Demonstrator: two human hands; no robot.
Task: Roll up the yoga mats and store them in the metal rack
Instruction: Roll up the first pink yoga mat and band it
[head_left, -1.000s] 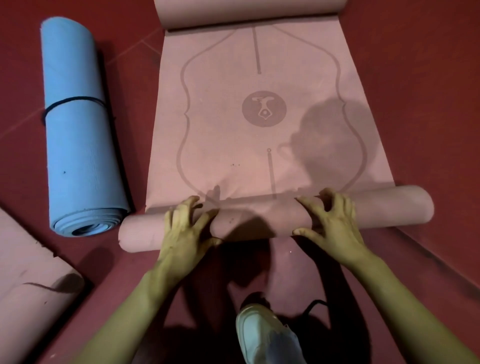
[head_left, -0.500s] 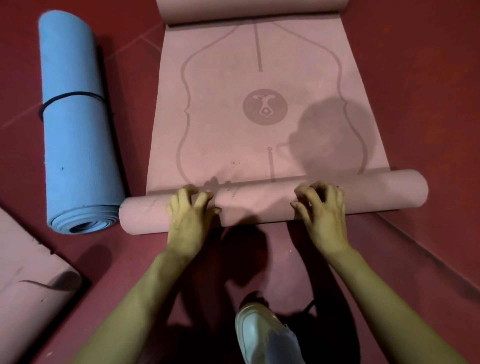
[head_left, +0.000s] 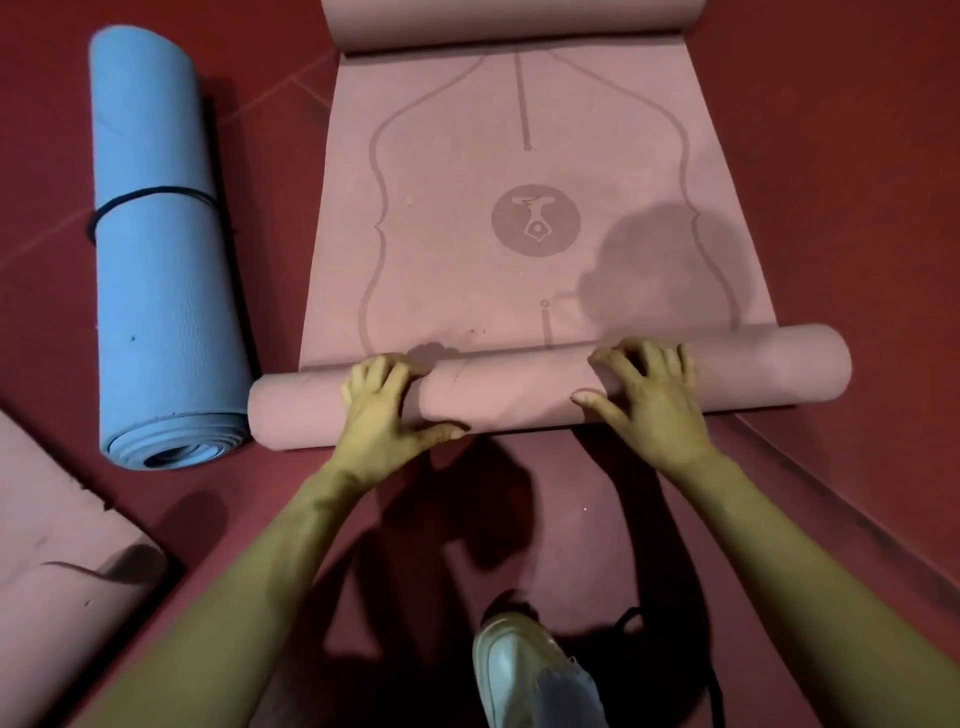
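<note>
1. Head view: the pink mat (head_left: 519, 260) lies flat on the red floor (head_left: 857, 156) and runs away from you. Its near end is wound into a roll (head_left: 519, 395) that lies crosswise, ahead of your white shoe (head_left: 530, 670). The far end curls up on itself at the top edge of the picture.
2. Your left grip (head_left: 384, 415) sits on the left part of the roll, with the fingers bent over its crest and the thumb spread along the near side. Your right grip (head_left: 649, 400) lies the same way, right of the middle. Each has hold of the roll and nothing else, and neither reaches all the way round it.
3. Most of the mat's length is not yet rolled, so I judge you are early on this one. The metal rack is not in view.
4. The mat looks thin, soft and pliant. Its matte face should give your fingers friction rather than slip, and it is probably light enough to drive with your fingertips.
5. Because it is soft, an uneven push will likely skew the roll into a cone. Take hold well apart, evenly either side of the printed centre line, and press down as you roll so the layers stay tight.
6. When it is wound, grasp it round the middle. A loose roll of this kind tends to spring open.
7. The blue mat (head_left: 161, 270) lies to the left, already rolled and held by a black band (head_left: 150, 195). Its open end is near the pink roll's left end but does not touch it. The corner of a second pink mat (head_left: 52, 545) shows at lower left.
</note>
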